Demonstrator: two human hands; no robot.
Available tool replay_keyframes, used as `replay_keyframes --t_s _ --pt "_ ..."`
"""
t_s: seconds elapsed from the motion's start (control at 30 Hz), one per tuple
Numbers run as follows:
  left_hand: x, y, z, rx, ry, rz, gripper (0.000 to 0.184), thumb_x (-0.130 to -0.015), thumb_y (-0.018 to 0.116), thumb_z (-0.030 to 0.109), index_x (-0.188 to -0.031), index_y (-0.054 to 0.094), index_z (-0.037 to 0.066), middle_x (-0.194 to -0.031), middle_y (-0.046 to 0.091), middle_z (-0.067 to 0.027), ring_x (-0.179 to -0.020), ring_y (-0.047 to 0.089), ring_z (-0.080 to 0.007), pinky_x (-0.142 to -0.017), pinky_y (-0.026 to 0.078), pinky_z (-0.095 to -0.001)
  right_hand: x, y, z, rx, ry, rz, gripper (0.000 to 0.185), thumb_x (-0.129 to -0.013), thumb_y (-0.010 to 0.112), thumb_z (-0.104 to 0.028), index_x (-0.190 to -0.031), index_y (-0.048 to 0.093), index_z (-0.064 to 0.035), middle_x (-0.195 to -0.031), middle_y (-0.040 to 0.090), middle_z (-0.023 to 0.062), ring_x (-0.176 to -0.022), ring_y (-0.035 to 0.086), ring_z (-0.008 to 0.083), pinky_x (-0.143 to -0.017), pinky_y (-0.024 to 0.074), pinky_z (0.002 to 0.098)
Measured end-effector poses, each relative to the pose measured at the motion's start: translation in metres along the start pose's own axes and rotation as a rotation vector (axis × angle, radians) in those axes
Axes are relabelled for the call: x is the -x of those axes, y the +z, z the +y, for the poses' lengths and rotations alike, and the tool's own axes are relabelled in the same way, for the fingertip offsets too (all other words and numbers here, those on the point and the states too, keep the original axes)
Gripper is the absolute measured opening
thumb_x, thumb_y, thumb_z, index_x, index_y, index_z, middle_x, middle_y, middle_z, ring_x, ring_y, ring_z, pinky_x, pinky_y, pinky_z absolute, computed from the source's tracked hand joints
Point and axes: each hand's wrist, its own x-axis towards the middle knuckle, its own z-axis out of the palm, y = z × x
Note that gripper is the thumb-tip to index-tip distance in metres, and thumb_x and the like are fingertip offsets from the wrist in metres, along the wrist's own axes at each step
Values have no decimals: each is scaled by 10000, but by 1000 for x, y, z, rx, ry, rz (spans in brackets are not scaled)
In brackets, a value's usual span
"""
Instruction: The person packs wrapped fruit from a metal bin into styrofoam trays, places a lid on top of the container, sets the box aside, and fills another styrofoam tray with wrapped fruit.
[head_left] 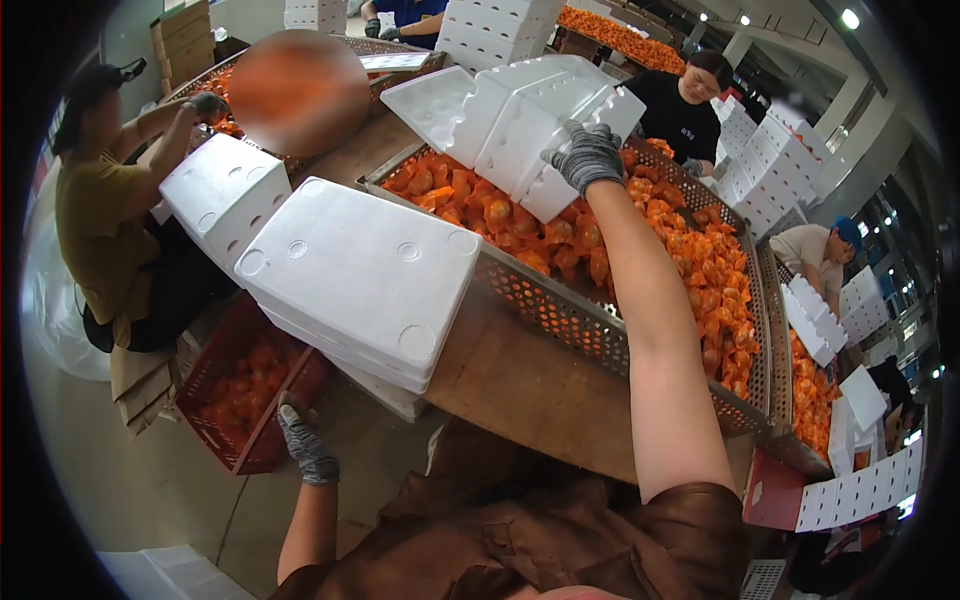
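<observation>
My right hand [588,158], in a grey knit glove, grips the near edge of a white foam box [545,120]. The box is tilted on its side over a perforated bin [560,310] of orange-wrapped round fruit [720,300]. It seems nested with other foam boxes, and a flat white panel [430,105] shows at its left. My left hand [308,445], also gloved, hangs low beside a red plastic crate [250,455] of the same fruit. Its fingers look loosely bent, with nothing visible in them; whether it touches the crate is unclear.
Stacked white foam boxes [360,270] stand left of the bin, by a brown board [530,380]. At left a person [110,200] reaches into another bin. Another person [685,110] stands behind the bin, and a third [815,250] bends at right. More foam stacks [770,165] are beyond.
</observation>
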Motion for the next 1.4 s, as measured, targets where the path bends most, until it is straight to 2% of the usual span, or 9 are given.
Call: replay_keyframes --t_s 0.2,0.33,0.53,0.6,0.9,1.1,1.2,1.23,1.4 --pt "40 8 24 115 -73 -158 414 -959 430 367 -1271 455 95 -1202 527 -58 -1094 505 -160 -936 415 -343 8 37 91 -284 194 337 489 -672 710 -310 -1118 600 -140 -1186 456 191 -1130 461 334 -1012 362 405" --pt "61 11 33 123 -44 -365 399 -958 438 358 -1223 488 63 -1136 565 -63 -1044 538 -172 -915 434 -343 66 -15 157 -2 386 375 452 -699 652 -330 -1127 574 -209 -1287 389 143 -1215 373 344 -1003 366 431" --pt "100 35 52 -30 89 -712 349 -970 424 308 -1144 529 24 -1100 579 -88 -1028 546 -180 -927 429 -346 208 -82 242 -210 -133 962 479 -742 669 -158 -1197 535 -90 -1134 525 106 -1094 471 245 -973 370 374" --pt "112 48 53 -55 112 -801 330 -973 420 280 -1130 535 14 -1099 580 -95 -1037 545 -184 -942 421 -345 269 -89 241 -1133 -77 904 472 -745 653 -182 -1178 531 -41 -1155 548 70 -1098 498 210 -943 415 353" --pt "140 140 59 -146 277 -1098 299 -944 492 217 -1151 540 7 -1134 562 -85 -1053 521 -174 -964 390 -330 444 -3 259 -1634 239 199 396 -734 652 -165 -1101 592 -27 -1043 620 48 -979 563 151 -899 440 303" --pt "162 189 62 -237 225 -1243 288 -926 535 207 -1136 543 11 -1093 552 -36 -1027 482 -120 -945 362 -271 437 76 277 -1525 477 241 393 -744 630 -53 -1133 582 -34 -1076 608 39 -994 549 132 -886 444 287" --pt "167 227 56 -192 311 -1297 278 -916 553 173 -1140 540 9 -1086 554 -35 -1026 484 -118 -945 364 -274 430 88 279 -1011 657 299 375 -738 651 -41 -1109 592 -41 -1022 617 61 -959 563 150 -867 456 285" --pt "164 242 46 -173 286 -1302 270 -907 563 139 -1143 538 10 -1074 554 -31 -999 497 -109 -920 382 -261 434 87 280 -675 533 412 335 -736 664 -39 -1066 605 -51 -961 617 82 -917 575 169 -813 474 285" --pt "187 343 15 -240 121 -1495 276 -868 602 104 -1122 545 13 -1041 557 -28 -954 526 -111 -862 425 -249 391 5 280 -542 216 559 290 -747 660 -72 -1032 609 -66 -909 612 78 -857 584 207 -740 487 344"
